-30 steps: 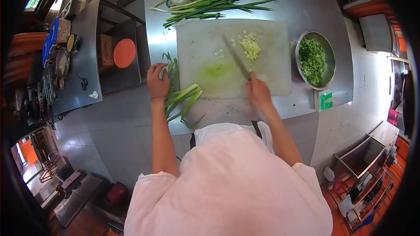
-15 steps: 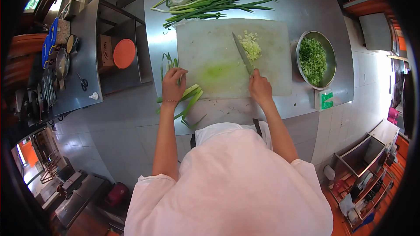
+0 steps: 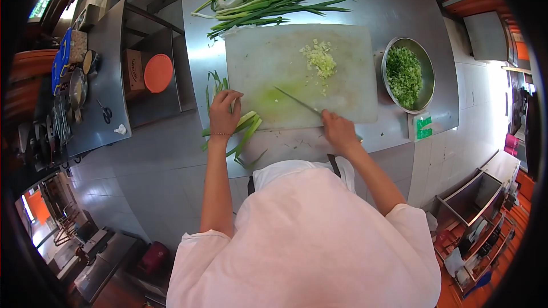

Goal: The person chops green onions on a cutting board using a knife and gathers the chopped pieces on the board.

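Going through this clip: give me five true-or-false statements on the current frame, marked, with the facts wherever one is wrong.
1. The right hand holds a knife. True.
2. Pale chopped pieces lie on the cutting board. True.
3. The left hand is resting on the chopped pieces. False: the left hand is at the board's left edge, by some green stalks; whether its fingers grip anything is unclear.
4. The metal bowl right of the board contains chopped greens. True.
5. The long spring onions are inside the bowl. False: the long spring onions lie on the metal table, beyond the board's far edge.
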`<state>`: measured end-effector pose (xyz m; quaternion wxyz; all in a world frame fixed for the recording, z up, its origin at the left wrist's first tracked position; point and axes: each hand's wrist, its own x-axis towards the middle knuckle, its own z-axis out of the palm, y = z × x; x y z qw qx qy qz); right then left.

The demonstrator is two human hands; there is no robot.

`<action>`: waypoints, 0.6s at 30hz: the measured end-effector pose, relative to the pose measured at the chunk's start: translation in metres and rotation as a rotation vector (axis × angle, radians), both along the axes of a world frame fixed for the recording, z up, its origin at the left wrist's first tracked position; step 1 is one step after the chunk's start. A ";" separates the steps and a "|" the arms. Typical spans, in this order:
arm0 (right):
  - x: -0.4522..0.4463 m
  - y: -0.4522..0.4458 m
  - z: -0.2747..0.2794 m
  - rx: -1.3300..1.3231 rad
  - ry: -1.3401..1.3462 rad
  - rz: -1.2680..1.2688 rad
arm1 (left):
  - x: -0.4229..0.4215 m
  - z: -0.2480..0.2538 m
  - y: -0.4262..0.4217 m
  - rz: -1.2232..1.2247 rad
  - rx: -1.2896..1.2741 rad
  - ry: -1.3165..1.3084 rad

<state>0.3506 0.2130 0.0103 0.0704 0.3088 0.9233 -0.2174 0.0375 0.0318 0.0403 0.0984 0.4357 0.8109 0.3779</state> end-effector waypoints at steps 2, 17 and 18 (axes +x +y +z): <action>-0.001 0.028 0.001 0.055 -0.014 -0.022 | 0.001 -0.002 0.002 -0.016 0.002 -0.030; -0.028 0.080 0.050 0.241 0.254 -0.231 | 0.090 0.016 0.129 -0.386 0.184 0.222; -0.029 0.078 0.050 0.249 0.254 -0.240 | 0.102 0.012 0.140 -0.421 0.155 0.302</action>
